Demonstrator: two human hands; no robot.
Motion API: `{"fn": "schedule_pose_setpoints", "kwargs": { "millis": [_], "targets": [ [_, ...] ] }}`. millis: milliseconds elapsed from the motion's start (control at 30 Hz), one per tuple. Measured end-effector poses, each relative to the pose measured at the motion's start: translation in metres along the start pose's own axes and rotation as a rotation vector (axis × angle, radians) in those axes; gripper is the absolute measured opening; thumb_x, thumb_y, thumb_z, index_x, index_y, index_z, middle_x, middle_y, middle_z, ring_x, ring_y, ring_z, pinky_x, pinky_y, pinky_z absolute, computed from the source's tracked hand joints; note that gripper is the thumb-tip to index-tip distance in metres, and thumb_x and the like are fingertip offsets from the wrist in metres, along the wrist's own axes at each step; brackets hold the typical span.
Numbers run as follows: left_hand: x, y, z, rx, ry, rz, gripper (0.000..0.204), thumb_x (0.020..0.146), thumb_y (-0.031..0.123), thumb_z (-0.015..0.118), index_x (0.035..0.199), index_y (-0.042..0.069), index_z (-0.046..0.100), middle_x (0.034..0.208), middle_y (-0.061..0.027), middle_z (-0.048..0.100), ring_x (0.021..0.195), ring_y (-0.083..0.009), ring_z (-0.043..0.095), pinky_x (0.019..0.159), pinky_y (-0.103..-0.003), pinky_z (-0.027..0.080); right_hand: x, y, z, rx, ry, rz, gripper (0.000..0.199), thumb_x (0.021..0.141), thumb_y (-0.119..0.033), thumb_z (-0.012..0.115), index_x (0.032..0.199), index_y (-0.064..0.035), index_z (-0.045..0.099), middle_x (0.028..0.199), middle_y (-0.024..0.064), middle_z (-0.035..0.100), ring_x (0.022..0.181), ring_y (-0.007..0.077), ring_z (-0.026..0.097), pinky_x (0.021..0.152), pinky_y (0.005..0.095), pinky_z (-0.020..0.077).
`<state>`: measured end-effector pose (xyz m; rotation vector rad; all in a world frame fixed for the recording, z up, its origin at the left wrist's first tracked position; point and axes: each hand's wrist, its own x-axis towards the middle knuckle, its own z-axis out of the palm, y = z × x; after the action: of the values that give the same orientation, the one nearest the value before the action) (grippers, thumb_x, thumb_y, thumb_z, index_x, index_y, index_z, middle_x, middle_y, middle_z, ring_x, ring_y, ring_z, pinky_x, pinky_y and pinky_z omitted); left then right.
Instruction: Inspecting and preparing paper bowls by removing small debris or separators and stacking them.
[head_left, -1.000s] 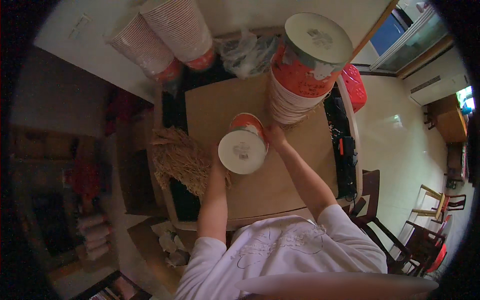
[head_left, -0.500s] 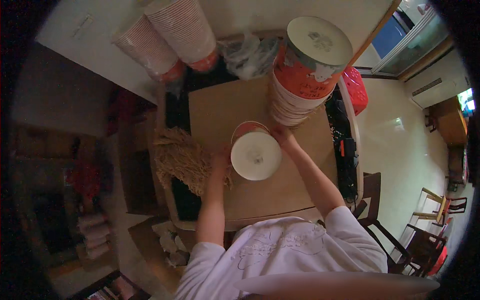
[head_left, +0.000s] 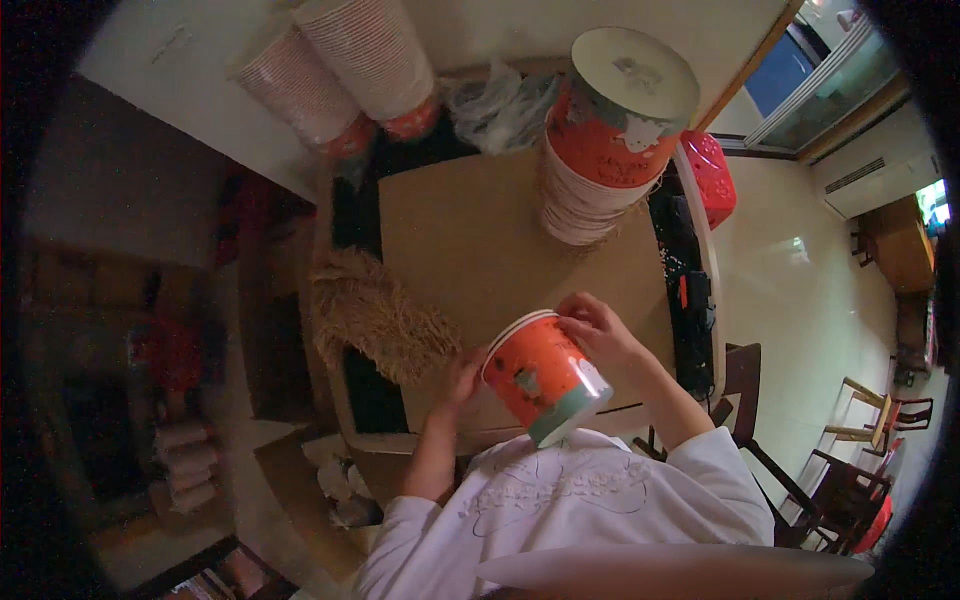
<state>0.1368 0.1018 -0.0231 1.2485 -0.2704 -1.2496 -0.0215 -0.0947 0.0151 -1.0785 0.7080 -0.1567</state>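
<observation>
While the person's right grip [head_left: 592,325] was bent around the upper right side of the bucket [head_left: 545,385], close to its rim, the left grip [head_left: 465,378] was at the left side of that rim. The right grip was partly closed, with hold of the bucket; the left grip's fingers were partly hidden, so how far they were closed could not be told. The bucket was above the near edge of the counter [head_left: 378,395], in front of the white shirt [head_left: 560,500], and lay tilted, its mouth toward the upper left and its base toward the lower right. Its wall was bright orange with dark and whitish printed figures, its lower band was grey-green, and its rim was pale.

By count, one bucket was handled. One nested stack of upturned buckets [head_left: 615,150], orange and grey-green with a pale base uppermost, stood at the far right; its layers were too close to number. Two tall stacks of pale, closely ridged containers with orange ends, the left stack [head_left: 300,90] and the right stack [head_left: 370,65], stood at the far left. One crumpled clear plastic bag [head_left: 505,105] lay between these and the upturned buckets. One brown board [head_left: 480,230] covered the middle of the counter, and one heap of tan strands [head_left: 380,315] lay at its left. One red plastic object [head_left: 709,178] was beyond the far right edge.
</observation>
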Motion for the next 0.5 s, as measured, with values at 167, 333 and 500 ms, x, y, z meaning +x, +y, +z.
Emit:
{"fn": "schedule_pose_setpoints", "kwargs": {
  "millis": [167,333,500],
  "targets": [
    [0.006,-0.020,0.029,0.286,-0.044,-0.003,0.023,0.087,0.020,0.050,0.097,0.002,0.058,0.090,0.0001,0.058,0.085,-0.0099,0.052,0.075,-0.022,0.042,-0.008,-0.009,0.032,-0.856,-0.288,-0.705,0.013,0.073,-0.013,0.060,0.083,-0.0056,0.061,0.082,0.0092,0.055,0.082,0.0246,0.052,0.074,0.0326,0.0421],
    [-0.009,0.013,0.055,0.258,-0.038,0.004,0.020,0.087,0.014,0.048,0.100,0.000,0.055,0.092,-0.0009,0.057,0.085,-0.0087,0.051,0.076,-0.024,0.043,-0.020,-0.019,0.041,-1.104,-0.244,-0.741,0.017,0.069,-0.012,0.059,0.085,-0.0082,0.059,0.079,0.0091,0.053,0.078,0.0271,0.051,0.069,0.0354,0.0438],
    [-0.011,-0.004,0.054,0.263,-0.090,0.138,0.019,0.087,0.012,0.047,0.098,-0.001,0.056,0.089,-0.0019,0.058,0.082,-0.0080,0.052,0.074,-0.025,0.044,-0.021,-0.015,0.036,-1.166,-0.326,-0.784,0.018,0.068,-0.012,0.060,0.086,-0.0081,0.058,0.078,0.0092,0.053,0.078,0.0271,0.052,0.069,0.0362,0.0439]
  ]
}}
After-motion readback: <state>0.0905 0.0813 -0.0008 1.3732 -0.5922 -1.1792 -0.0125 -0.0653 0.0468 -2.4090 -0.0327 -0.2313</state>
